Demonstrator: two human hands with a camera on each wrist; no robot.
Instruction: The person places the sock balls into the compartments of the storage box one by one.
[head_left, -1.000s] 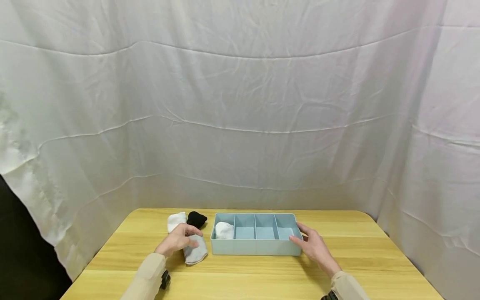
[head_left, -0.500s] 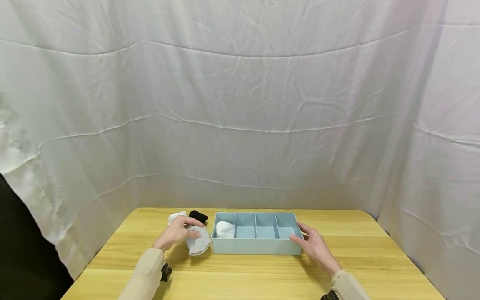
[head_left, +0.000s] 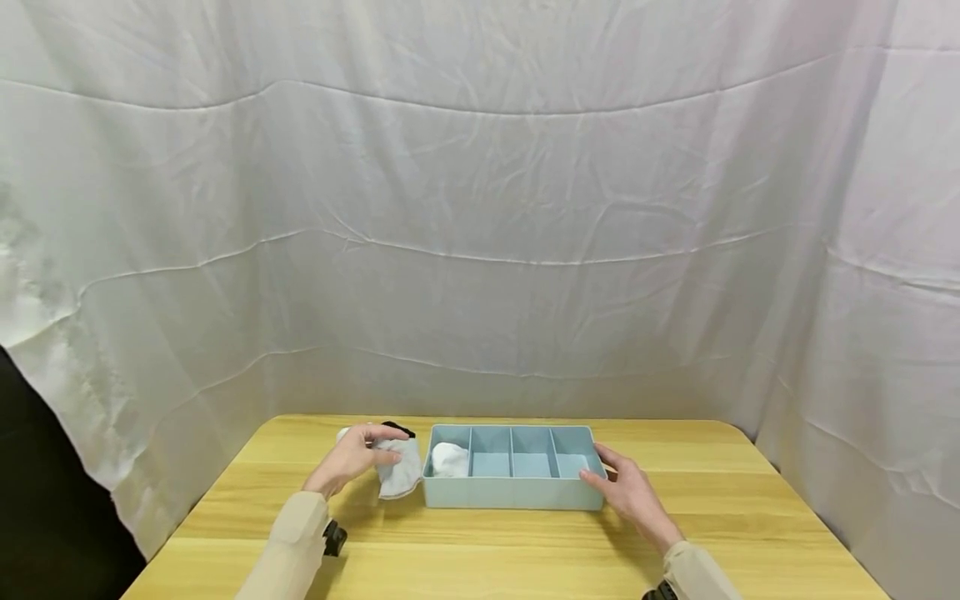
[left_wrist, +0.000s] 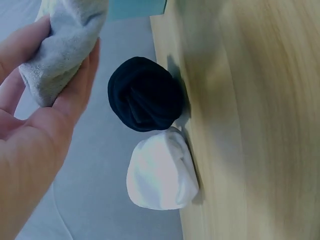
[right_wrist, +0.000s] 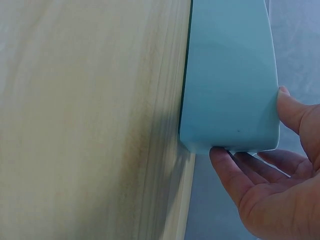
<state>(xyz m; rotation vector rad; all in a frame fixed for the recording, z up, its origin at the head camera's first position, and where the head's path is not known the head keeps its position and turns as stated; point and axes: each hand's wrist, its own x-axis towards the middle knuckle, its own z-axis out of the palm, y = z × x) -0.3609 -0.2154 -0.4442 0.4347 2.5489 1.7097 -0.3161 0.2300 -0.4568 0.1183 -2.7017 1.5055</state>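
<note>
Your left grip [head_left: 351, 460] pinches a soft, fuzzy grey cloth [left_wrist: 67, 47] between thumb and fingers, lifted above the desk [head_left: 465, 550] near the left end of the box [head_left: 513, 493]. Your right grip [head_left: 632, 497] holds that smooth, rectangular, pale-blue box by its right end, thumb at the rim. Beyond the cloth sit a rounded black bundle [left_wrist: 142, 95] and a white bundle [left_wrist: 160, 175], side by side. Another lumpy white roll [head_left: 449, 460] lies in the leftmost of four compartments. The desk shows pale wood grain; a creased curtain [head_left: 525, 317] hangs behind.
</note>
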